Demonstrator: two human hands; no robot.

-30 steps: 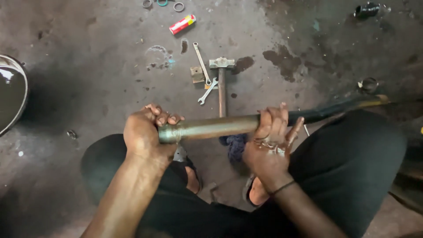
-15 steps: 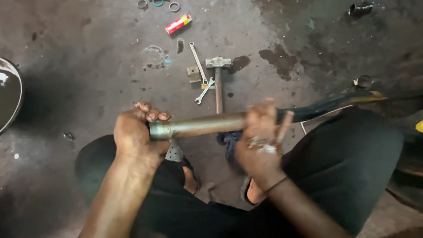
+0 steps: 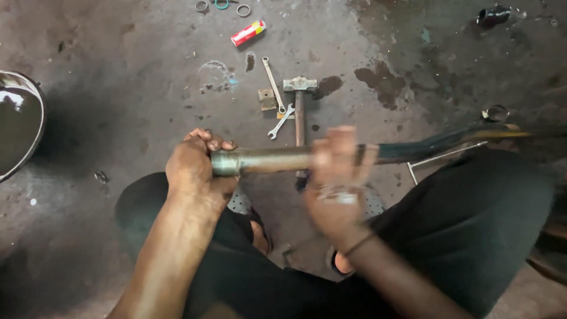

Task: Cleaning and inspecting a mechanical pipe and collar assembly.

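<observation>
Concrete floor [image 3: 118, 53], dark and stained with oil, fills the view. At the far left edge sits a round metal basin [image 3: 20, 127] holding dark liquid, well apart from the hands. The left hand [image 3: 195, 168] is closed tight around the near end of a dull metal tube [image 3: 269, 159], fingers curled over the top. The tube lies level across the person's lap, above the knees and black trousers [image 3: 472, 224]. Beyond it on the floor lie a small metal block [image 3: 267, 99], two spanners [image 3: 275, 88] crossing each other, and a hammer [image 3: 299, 106] whose handle runs down behind the tube. Farther up are a red canister [image 3: 248, 33] and three small rings [image 3: 220, 6]. The right hand [image 3: 336, 177], blurred, wraps the tube's middle; its grip looks closed, though the blur hides the fingers. Past it the tube continues as a dark, tapering length [image 3: 437, 142] toward the right edge, beside a thin metal rod [image 3: 443, 156].
</observation>
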